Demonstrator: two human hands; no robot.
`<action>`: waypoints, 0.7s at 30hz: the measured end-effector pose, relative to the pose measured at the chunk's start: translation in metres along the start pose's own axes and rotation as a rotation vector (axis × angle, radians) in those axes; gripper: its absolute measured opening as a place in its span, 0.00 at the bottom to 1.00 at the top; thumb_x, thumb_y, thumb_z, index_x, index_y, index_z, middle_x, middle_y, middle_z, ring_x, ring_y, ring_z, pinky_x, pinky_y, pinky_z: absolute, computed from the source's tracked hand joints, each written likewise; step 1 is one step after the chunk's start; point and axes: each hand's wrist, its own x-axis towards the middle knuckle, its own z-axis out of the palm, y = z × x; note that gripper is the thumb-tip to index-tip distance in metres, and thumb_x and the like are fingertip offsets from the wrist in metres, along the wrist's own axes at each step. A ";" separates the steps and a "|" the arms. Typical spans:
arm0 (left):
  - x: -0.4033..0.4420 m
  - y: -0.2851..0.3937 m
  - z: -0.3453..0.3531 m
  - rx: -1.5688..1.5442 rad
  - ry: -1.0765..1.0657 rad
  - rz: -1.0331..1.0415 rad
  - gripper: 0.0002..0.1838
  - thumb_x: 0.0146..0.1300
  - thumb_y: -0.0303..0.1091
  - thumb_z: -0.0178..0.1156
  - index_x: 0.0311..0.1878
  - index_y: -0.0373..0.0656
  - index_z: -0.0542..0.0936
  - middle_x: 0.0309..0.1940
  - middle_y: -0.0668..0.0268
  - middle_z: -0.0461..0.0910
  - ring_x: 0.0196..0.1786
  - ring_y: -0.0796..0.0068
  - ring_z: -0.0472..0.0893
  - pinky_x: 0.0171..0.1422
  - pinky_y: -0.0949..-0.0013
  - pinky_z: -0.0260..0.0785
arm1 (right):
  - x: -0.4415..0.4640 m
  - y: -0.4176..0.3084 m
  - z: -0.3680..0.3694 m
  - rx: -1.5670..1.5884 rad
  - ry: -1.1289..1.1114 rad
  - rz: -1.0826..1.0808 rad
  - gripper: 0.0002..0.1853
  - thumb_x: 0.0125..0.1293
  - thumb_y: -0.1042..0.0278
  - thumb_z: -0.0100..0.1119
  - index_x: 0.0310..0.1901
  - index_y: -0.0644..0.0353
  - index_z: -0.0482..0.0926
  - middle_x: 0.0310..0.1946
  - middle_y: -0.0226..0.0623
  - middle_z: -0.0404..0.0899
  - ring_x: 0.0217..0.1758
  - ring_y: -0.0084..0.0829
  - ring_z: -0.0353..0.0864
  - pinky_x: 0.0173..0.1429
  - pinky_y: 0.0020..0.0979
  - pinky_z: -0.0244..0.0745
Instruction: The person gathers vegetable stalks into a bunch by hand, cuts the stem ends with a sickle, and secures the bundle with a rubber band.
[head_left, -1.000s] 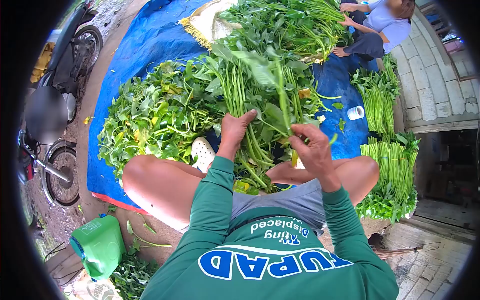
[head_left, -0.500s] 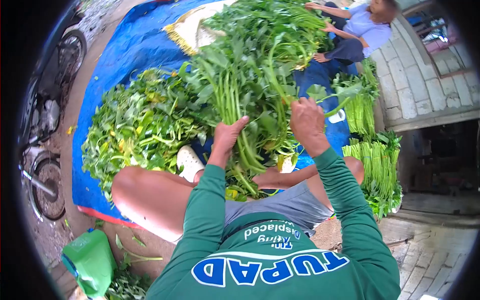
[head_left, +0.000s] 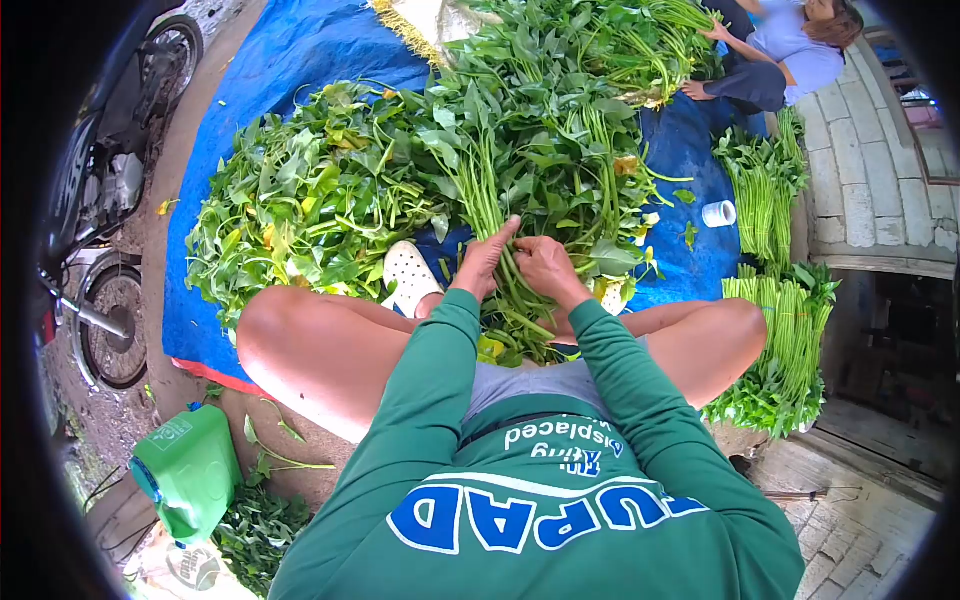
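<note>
My left hand (head_left: 484,262) is wrapped round a bunch of water spinach (head_left: 483,200), its leafy ends pointing away from me. Right beside it, my right hand (head_left: 548,268) has its fingers curled in against the same bunch, at the stems. Cut stem ends stick out below both hands, between my crossed legs. Beyond them lies a large heap of loose water spinach (head_left: 560,90). Another leafy pile with some yellowed leaves (head_left: 310,200) spreads to the left.
A blue tarp (head_left: 215,170) lies under the greens. Tied bundles (head_left: 765,330) stand at the right, near a white cup (head_left: 719,213). Another person (head_left: 800,45) sits at the far right. A green jug (head_left: 190,470) and a motorcycle (head_left: 110,200) are on the left.
My right hand has come in from the right, where it held a leafy stem, to the bunch beside my left hand. The view has shifted slightly.
</note>
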 end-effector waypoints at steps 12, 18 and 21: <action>-0.022 0.053 0.015 0.113 0.131 0.524 0.10 0.65 0.28 0.76 0.45 0.33 0.90 0.38 0.65 0.90 0.35 0.75 0.86 0.43 0.67 0.79 | -0.004 -0.045 0.010 0.718 0.355 -0.027 0.10 0.75 0.70 0.69 0.53 0.63 0.91 0.49 0.35 0.88 0.49 0.25 0.85 0.55 0.30 0.82; -0.051 0.081 0.031 0.195 0.008 0.367 0.12 0.67 0.30 0.75 0.47 0.30 0.89 0.39 0.60 0.92 0.36 0.71 0.91 0.42 0.67 0.85 | 0.060 0.124 -0.099 -0.069 0.702 0.225 0.16 0.72 0.60 0.63 0.51 0.63 0.91 0.49 0.53 0.91 0.52 0.55 0.90 0.61 0.49 0.84; -0.046 0.074 0.037 0.229 -0.013 0.358 0.12 0.67 0.29 0.75 0.48 0.31 0.88 0.39 0.61 0.91 0.37 0.71 0.90 0.43 0.67 0.85 | 0.062 0.141 -0.111 -0.084 0.459 0.274 0.18 0.73 0.58 0.64 0.50 0.66 0.90 0.47 0.54 0.92 0.49 0.52 0.92 0.59 0.49 0.84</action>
